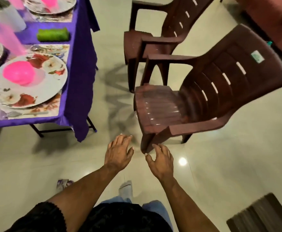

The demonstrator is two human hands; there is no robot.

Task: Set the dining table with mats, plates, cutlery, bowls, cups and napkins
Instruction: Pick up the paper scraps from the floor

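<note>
The dining table [80, 52] with a purple cloth fills the upper left. On it a floral plate [50, 86] lies on a printed mat [53, 106] and carries an upturned pink bowl [19, 75]. A fork [25, 113] lies on the mat's near side, and more cutlery [48, 49] lies beyond the plate. A pink cup [4, 39] stands behind the plate, and a rolled green napkin [53, 35] lies further back. My left hand [118, 152] and my right hand [161, 160] hover over the floor, both empty with fingers spread, just short of a brown chair.
Two brown plastic chairs [203, 91] [153, 36] stand right of the table on the tiled floor. A second plate [53, 9] with pink items sits at the table's far end, beside a white cylinder [8, 15]. A dark doormat [262, 215] lies at bottom right.
</note>
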